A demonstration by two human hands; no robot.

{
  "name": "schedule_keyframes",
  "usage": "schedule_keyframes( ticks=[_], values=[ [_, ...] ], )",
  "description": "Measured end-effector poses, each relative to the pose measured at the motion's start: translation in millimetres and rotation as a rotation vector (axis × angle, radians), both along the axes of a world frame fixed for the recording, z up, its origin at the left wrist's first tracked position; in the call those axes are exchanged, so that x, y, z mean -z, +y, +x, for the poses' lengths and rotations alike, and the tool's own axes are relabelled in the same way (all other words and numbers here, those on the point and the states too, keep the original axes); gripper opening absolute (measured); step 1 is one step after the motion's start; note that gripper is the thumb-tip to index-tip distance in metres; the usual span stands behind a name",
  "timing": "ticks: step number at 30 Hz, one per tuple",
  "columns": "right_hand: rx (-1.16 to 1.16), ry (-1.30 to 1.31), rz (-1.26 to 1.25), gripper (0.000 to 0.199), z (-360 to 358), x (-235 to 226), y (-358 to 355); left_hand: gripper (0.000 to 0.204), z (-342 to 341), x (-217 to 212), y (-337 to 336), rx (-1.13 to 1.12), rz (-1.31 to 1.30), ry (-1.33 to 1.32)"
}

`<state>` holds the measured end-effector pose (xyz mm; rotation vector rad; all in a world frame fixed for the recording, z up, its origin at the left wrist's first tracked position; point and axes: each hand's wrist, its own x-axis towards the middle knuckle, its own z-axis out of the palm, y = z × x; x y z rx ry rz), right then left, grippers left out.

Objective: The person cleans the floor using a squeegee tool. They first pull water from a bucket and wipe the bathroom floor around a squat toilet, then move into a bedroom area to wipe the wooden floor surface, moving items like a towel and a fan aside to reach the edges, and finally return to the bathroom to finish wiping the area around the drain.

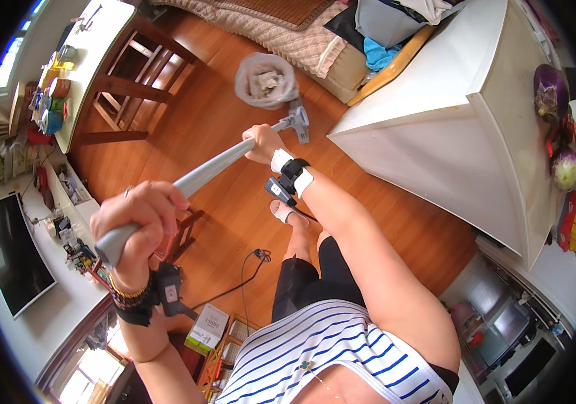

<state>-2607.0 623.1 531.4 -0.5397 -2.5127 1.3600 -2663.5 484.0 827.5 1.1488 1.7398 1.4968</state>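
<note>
A long grey pole (210, 168) slants across the middle of the view and ends in a grey head (299, 123) low by the floor; I cannot tell whether it is a mop or a broom. My left hand (138, 222) is closed around its thick upper end. Farther down the shaft, my right hand (265, 143) is wrapped round it. Just beyond the head stands a round waste bin (247, 79) with a pale bag liner and crumpled waste inside. Part of the head appears hidden against the bin's lower side.
Wooden floor (234, 222) surrounds my feet. A wooden chair (133, 87) and white table (103, 34) are at far left, a bed (267, 40) at the back. A white cabinet (429, 114) rises on the right. A black cable (237, 286) hangs near my left forearm, by a box (208, 324).
</note>
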Motion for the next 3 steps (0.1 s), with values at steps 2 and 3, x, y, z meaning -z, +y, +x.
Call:
schedule_keyframes(
  ticks=[2, 3],
  values=[
    [-0.089, -0.082, 0.026, 0.011, -3.6, -7.6, 16.0, 0.025, 2.6, 15.2, -7.8, -0.129, 0.028, -0.034],
    [-0.209, -0.146, 0.036, 0.012, -12.5, -10.8, 15.0, 0.032, 0.9, 19.0, -18.6, -0.186, 0.027, -0.048]
  ],
)
